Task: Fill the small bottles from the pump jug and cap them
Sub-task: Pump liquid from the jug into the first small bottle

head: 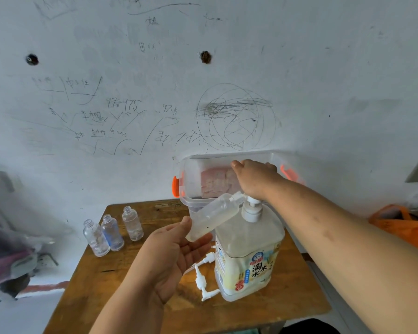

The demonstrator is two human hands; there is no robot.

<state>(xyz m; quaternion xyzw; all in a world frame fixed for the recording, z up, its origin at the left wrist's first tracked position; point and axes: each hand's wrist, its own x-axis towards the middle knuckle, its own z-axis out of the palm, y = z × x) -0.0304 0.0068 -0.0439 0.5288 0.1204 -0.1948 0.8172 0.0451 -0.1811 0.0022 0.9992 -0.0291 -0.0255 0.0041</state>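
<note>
At the jug, your left hand grips the bottle, tilted onto the spout to catch liquid; your right hand, unclenched, presses the pump.

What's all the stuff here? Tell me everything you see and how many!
Pump jug: one, clear with a white pump and yellowish label, on the table's right side.
Held bottle: one, clear, tilted, mouth at the jug's spout.
Spare bottles: three, clear, uncapped, standing at the table's back left.
Pump caps: at least two, white, lying left of the jug.
Storage box: one, clear with orange latches, behind the jug by the wall.
Table: one, brown wood, under everything.
Bag: one, orange, far right.
Left hand: one, holds the held bottle by its base.
Right hand: one, rests on the jug's pump head.
</note>
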